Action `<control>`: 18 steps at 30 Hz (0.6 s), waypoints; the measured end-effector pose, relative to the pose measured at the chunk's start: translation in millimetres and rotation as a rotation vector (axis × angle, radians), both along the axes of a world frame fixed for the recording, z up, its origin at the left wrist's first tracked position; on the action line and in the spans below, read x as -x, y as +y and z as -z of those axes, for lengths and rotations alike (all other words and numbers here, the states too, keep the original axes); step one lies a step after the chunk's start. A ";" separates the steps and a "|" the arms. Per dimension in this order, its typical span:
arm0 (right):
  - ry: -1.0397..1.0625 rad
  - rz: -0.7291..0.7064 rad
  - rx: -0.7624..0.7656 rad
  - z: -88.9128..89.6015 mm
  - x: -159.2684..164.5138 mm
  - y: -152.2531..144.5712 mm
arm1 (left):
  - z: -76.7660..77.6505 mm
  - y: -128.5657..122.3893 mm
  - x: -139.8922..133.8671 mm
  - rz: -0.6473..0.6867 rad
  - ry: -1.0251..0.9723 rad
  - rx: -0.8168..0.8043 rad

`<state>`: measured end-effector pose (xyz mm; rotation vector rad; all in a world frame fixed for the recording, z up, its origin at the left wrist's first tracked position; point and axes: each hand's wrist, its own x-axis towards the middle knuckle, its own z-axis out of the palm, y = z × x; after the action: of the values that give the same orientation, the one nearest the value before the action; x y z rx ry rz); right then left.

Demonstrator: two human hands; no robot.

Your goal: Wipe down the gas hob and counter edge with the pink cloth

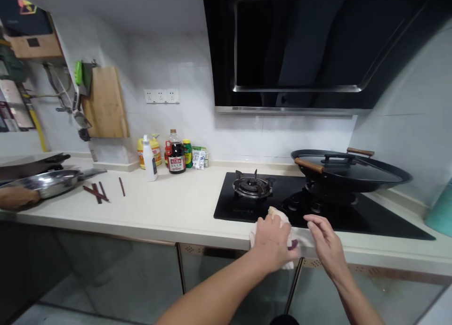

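Observation:
My left hand (272,242) is closed around a crumpled white cloth (282,215) at the front edge of the stove. A corner of the cloth hangs over the counter edge, and a dark purple patch shows on it. To its right, my right hand (326,245) hovers by the counter edge with nothing in it, fingers stretched out. Beyond both hands lies the black glass gas stove (243,213). Its left burner (252,186) is bare. On the right burner sits a wok (384,187) with a glass lid (367,171) and wooden handles.
A white spray bottle (149,162), a soy sauce jug (176,155) and a green bottle (187,153) stand along the wall. Dark brown sticks (97,193) lie on the white counter (169,202). A steel pan (60,182) is at far left. The range hood (293,99) overhangs the stove.

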<state>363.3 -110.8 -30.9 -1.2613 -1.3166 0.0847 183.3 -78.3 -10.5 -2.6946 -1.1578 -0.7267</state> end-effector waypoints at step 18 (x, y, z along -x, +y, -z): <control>-0.708 0.100 0.127 8.8 118.8 19.5 | -13.8 74.4 158.0 0.056 -0.428 0.203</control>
<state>244.4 -91.3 -39.8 -1.5337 -1.8625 -0.3885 25.3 -3.9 3.4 -2.8276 -1.3071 -1.3112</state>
